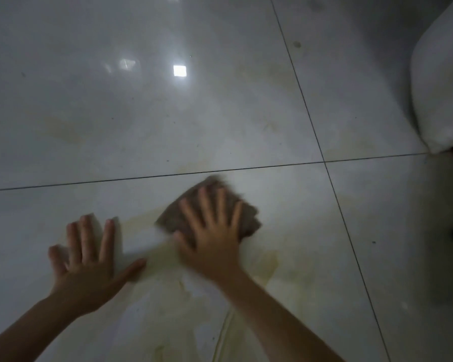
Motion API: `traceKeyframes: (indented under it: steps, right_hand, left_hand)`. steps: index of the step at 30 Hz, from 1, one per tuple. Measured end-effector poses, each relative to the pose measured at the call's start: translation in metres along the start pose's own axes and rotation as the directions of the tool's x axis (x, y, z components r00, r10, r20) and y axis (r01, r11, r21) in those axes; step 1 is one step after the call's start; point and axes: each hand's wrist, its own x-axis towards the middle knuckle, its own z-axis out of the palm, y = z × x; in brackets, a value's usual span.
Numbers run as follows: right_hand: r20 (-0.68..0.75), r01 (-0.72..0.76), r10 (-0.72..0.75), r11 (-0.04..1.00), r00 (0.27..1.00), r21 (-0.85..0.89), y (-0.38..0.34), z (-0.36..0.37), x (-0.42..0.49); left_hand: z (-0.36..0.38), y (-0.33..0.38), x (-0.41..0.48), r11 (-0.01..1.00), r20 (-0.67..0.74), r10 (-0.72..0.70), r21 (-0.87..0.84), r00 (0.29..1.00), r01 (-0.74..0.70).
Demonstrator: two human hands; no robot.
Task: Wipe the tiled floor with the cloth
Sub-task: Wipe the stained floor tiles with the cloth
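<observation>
Low centre of frame, right hand presses the cloth flat-fingered, left hand splayed on the floor.

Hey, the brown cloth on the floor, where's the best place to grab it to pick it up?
The cloth lies flat on the tile, pressed under the open right hand, so only edges beyond the hand give purchase. Probably pinch its right edge from above on the right: the layers there look stacked.
</observation>
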Motion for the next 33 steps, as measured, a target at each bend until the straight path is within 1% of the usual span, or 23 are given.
traceKeyframes:
  steps: [2,3,4,6,7,9,10,11,13,14,15,17,18,19,21,22,23,24,26,28,30,32,33]
  right_hand:
    - [0.09,0.24,-0.242,0.97,0.966,0.035,-0.007,0.004,-0.001]
    - [0.09,0.316,-0.315,0.949,0.945,0.002,0.013,0.001,0.005]
    - [0.078,0.312,-0.308,0.949,0.948,-0.045,0.039,-0.006,0.012]
    - [0.01,0.08,-0.079,0.986,0.997,-0.144,0.107,-0.024,0.024]
    - [-0.011,-0.052,0.051,0.98,0.999,-0.192,0.143,-0.034,0.026]
    - [0.051,-0.209,0.226,0.951,0.973,-0.226,0.2,-0.052,0.024]
    - [0.074,-0.281,0.302,0.936,0.95,-0.212,0.209,-0.055,0.023]
    - [0.05,-0.382,0.398,0.905,0.916,-0.188,0.204,-0.053,0.025]
    - [-0.084,-0.582,0.576,0.802,0.813,-0.133,0.155,-0.04,0.037]
    - [-0.149,-0.587,0.571,0.801,0.808,-0.116,0.118,-0.028,0.041]
    - [-0.179,-0.515,0.493,0.851,0.851,-0.105,0.075,-0.014,0.043]
    - [-0.126,-0.218,0.212,0.976,0.969,-0.03,-0.012,0.009,0.044]
    - [-0.084,-0.077,0.078,0.997,0.993,0.024,-0.045,0.015,0.045]
    - [-0.048,0.046,-0.043,0.997,0.998,0.057,-0.064,0.018,0.046]
    - [-0.024,0.256,-0.255,0.963,0.967,0.082,-0.054,0.016,0.05]
    - [-0.013,0.314,-0.314,0.947,0.949,0.06,-0.03,0.012,0.047]
    - [0.009,0.304,-0.304,0.952,0.952,0.016,0.003,0.003,0.042]
    - [0.009,0.22,-0.22,0.975,0.975,-0.042,0.044,-0.008,0.036]
    - [-0.035,-0.038,0.032,0.984,0.999,-0.176,0.136,-0.032,0.02]
    - [0.035,-0.282,0.295,0.937,0.955,-0.206,0.203,-0.057,0.001]
    - [0.055,-0.44,0.455,0.88,0.889,-0.18,0.211,-0.061,-0.015]
    - [-0.035,-0.545,0.548,0.82,0.836,-0.178,0.163,-0.048,-0.028]
    - [-0.072,-0.552,0.548,0.817,0.833,-0.166,0.126,-0.038,-0.035]
  left_hand:
    - [-0.004,0.001,-0.001,1.0,0.027,-0.015,-0.017,1.0,0.015]
    - [-0.004,0.001,0.0,1.0,0.031,-0.021,-0.017,0.999,0.021]
    - [-0.003,0.0,0.001,1.0,0.029,-0.025,-0.007,0.999,0.025]
    - [0.002,-0.002,0.003,0.999,0.016,-0.03,0.02,0.999,0.03]
    - [0.004,-0.003,0.004,0.999,0.014,-0.032,0.021,0.999,0.032]
    - [0.005,-0.004,0.006,0.999,0.016,-0.041,0.017,0.999,0.041]
    - [0.005,-0.005,0.007,0.999,0.011,-0.043,0.022,0.999,0.043]
    - [0.006,-0.006,0.008,0.999,0.007,-0.043,0.026,0.999,0.042]
    - [0.007,-0.007,0.008,0.999,0.012,-0.04,0.025,0.999,0.04]
    - [0.007,-0.007,0.008,0.999,0.017,-0.041,0.03,0.999,0.041]
    - [0.008,-0.007,0.008,0.998,0.018,-0.044,0.036,0.999,0.043]
    - [0.006,-0.006,0.009,0.998,0.025,-0.056,0.034,0.998,0.055]
    - [0.006,-0.005,0.009,0.997,0.031,-0.065,0.03,0.997,0.064]
    - [0.005,-0.004,0.009,0.997,0.038,-0.073,0.032,0.997,0.072]
    - [0.003,-0.002,0.006,0.997,0.053,-0.076,0.035,0.996,0.074]
    - [0.002,-0.002,0.005,0.997,0.051,-0.07,0.025,0.996,0.069]
    - [0.002,-0.002,0.004,0.998,0.046,-0.065,0.024,0.997,0.064]
    - [0.001,-0.002,0.004,0.998,0.045,-0.063,0.034,0.997,0.061]
    - [-0.001,-0.001,0.002,0.998,0.057,-0.054,0.048,0.997,0.051]
    - [-0.003,0.001,0.0,0.998,0.058,-0.042,0.049,0.997,0.039]
    - [-0.005,0.003,-0.002,0.997,0.054,-0.044,0.059,0.998,0.04]
    - [-0.006,0.004,-0.003,0.998,0.054,-0.043,0.055,0.998,0.04]
    - [-0.005,0.004,-0.003,0.998,0.052,-0.038,0.049,0.998,0.035]
